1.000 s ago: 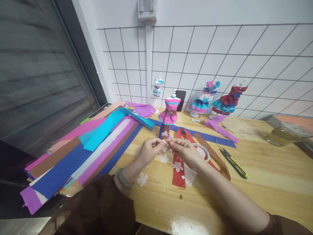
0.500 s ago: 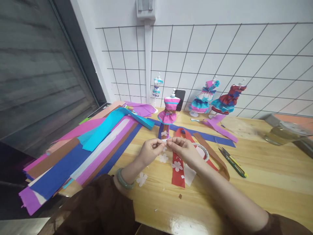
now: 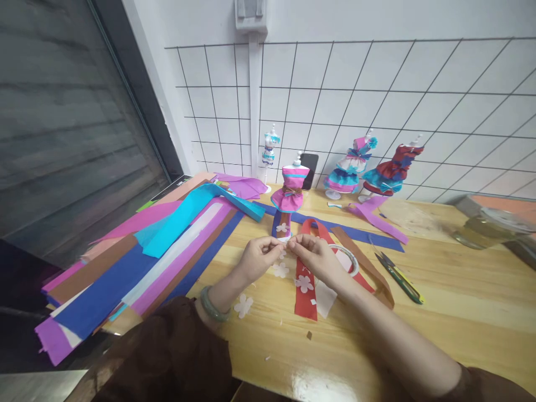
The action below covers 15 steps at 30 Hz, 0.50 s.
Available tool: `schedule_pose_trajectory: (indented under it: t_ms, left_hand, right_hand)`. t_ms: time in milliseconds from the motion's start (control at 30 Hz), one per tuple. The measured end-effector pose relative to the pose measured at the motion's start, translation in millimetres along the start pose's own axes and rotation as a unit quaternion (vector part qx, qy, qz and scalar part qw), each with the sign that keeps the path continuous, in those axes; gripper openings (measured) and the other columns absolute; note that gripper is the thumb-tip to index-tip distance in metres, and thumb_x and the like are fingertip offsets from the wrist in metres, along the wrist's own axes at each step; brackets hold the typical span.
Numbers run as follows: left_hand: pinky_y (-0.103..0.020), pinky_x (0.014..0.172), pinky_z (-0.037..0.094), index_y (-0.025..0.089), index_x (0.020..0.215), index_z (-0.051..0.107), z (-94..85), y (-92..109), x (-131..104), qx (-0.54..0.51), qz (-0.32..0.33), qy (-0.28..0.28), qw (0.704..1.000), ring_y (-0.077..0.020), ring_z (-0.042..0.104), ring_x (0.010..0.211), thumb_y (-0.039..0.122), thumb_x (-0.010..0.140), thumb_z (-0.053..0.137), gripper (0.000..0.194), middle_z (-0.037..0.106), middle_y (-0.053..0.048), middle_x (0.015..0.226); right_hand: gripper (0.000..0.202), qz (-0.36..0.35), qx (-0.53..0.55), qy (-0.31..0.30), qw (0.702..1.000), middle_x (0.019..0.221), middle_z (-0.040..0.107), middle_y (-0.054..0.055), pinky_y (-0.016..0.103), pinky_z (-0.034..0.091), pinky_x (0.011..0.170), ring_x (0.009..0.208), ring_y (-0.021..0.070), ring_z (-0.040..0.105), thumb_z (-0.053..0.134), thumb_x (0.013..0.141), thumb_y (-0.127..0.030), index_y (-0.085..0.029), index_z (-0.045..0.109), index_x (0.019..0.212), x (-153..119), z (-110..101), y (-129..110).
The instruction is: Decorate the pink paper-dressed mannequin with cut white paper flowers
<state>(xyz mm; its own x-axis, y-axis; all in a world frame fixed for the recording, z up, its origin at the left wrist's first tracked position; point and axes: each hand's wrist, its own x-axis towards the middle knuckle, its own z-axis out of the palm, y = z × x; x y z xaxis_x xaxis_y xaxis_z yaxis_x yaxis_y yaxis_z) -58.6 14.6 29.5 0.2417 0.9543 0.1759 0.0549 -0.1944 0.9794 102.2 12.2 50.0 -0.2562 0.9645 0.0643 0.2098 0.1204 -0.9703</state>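
Little has moved since the frame a second ago: the fingertips of the left hand (image 3: pixel 260 259) and right hand (image 3: pixel 315 255) have shifted slightly against each other, and the pale piece (image 3: pixel 286 240) pinched between them now shows less clearly. Items on the desk (image 3: pixel 473 324) lie as they lay. Assessment: a small adjustment of grip, with the work still at the fine fingertip stage.

State of the fingers: thumb and forefinger of each hand appear drawn together in a pinch on that piece, low over the desk; its shape is mostly hidden and cannot be determined.

Positions are taken from the fingertips, with 12 o'clock toward the wall. At 6 o'clock, just beside the hands, lies a white flower cut-out (image 3: pixel 281 270). A second cut-out (image 3: pixel 243 306) lies at 7 o'clock, near the left wrist. At 5 o'clock a third cut-out (image 3: pixel 304 283) rests on a red strip (image 3: pixel 305 309). Between 3 and 4 o'clock are the tape roll (image 3: pixel 355 264), partly behind the right hand, and, farther out, the snips (image 3: pixel 401 281). At 12 o'clock stands a pink-dressed form (image 3: pixel 292 192); at 9 o'clock, layered coloured strips (image 3: pixel 125 279).
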Motion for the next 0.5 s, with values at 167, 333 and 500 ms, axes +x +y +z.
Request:
schedule_pose_trajectory:
  t_ms: [167,333,500]
  left_hand:
    - [-0.019,0.045,0.03,0.013,0.07,0.059,1.1,2,0,-0.011,-0.01,0.0,1.0,-0.0064,0.04,0.048,0.035,0.074,0.058,0.023,0.047,0.003,0.054]
    - [-0.019,0.046,0.03,0.013,0.071,0.059,1.8,3,0,0.007,-0.001,-0.018,1.0,-0.0064,0.04,0.048,0.033,0.075,0.056,0.021,0.046,0.003,0.053]
    - [-0.019,0.045,0.03,0.012,0.073,0.062,0.7,1,0,0.012,0.003,-0.025,1.0,-0.0067,0.039,0.048,0.034,0.075,0.056,0.023,0.046,0.003,0.053]
  right_hand:
    - [0.034,-0.001,0.005,0.011,1.0,0.06,0.047,-0.003,0.023,0.03,0.047,0.05,0.0087,0.038,0.05,0.079,-0.05,-0.017,0.058,0.077,1,-2,6]
    - [0.031,-0.009,-0.007,-0.014,1.0,0.064,0.051,-0.001,0.023,0.033,0.053,0.058,0.0102,0.044,0.054,0.078,-0.046,-0.016,0.058,0.076,0,1,-5]
    - [0.034,-0.014,-0.02,-0.006,1.0,0.063,0.051,-0.001,0.023,0.031,0.051,0.055,0.0098,0.042,0.053,0.077,-0.048,-0.015,0.057,0.074,1,1,-2]
